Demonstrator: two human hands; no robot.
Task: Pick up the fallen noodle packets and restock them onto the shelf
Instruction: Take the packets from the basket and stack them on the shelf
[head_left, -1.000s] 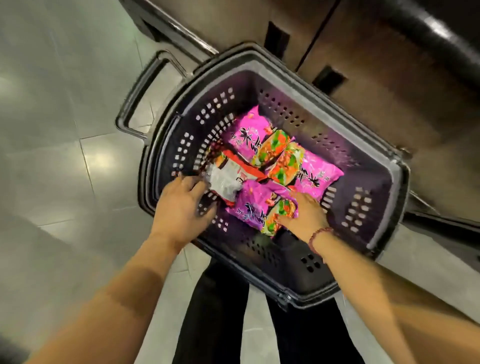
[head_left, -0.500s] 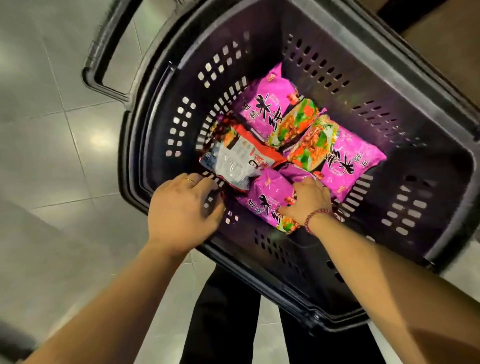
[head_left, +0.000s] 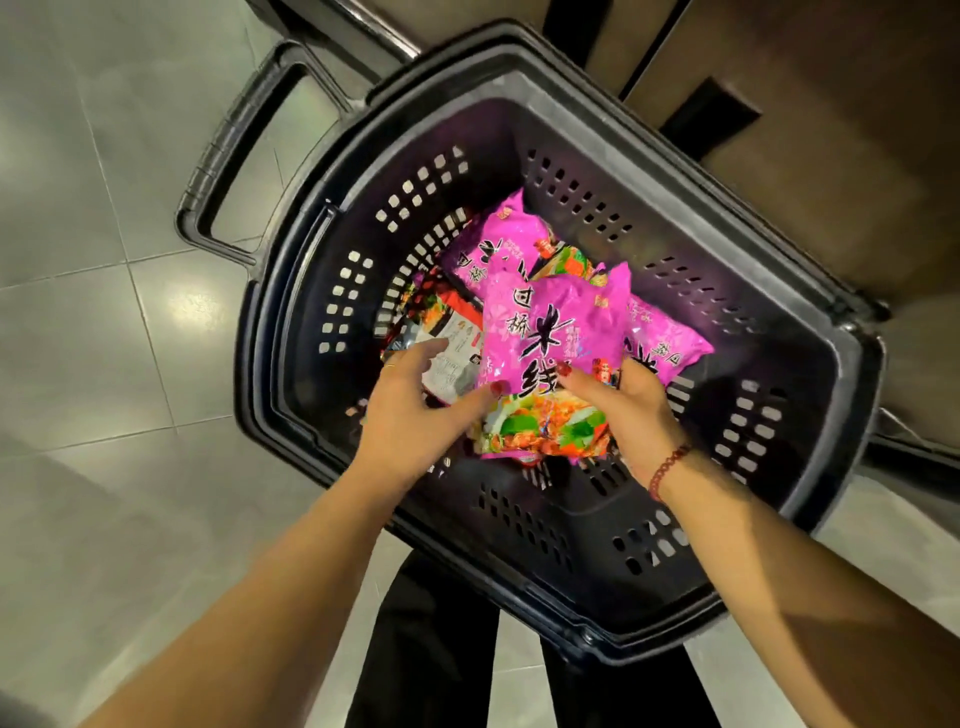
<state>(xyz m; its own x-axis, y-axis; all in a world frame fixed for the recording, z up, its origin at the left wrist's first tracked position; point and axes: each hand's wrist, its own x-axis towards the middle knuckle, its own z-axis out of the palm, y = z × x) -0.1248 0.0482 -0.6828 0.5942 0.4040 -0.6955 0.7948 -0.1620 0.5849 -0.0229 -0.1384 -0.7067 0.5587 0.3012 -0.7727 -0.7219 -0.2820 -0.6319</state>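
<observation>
A pink noodle packet (head_left: 553, 343) is lifted above the floor of a dark purple shopping basket (head_left: 810, 395). My right hand (head_left: 631, 410) grips its lower right edge, thumb on the front. My left hand (head_left: 415, 415) pinches its lower left edge with the thumb on the packet. Two more pink packets lie beneath, one at the back (head_left: 498, 249) and one at the right (head_left: 667, 345). A red and white packet (head_left: 447, 338) lies at the left, partly behind my left hand.
The basket's handle (head_left: 234, 156) sticks out over the grey tiled floor (head_left: 104, 338) at the upper left. Brown cabinet panels (head_left: 831, 156) with dark slots stand behind the basket. My dark trouser legs (head_left: 431, 649) are below the basket's near rim.
My right hand has lifted the near pink packet off the basket floor and turned it upright. My left hand left the basket's near wall and took hold of the packet's left edge.
</observation>
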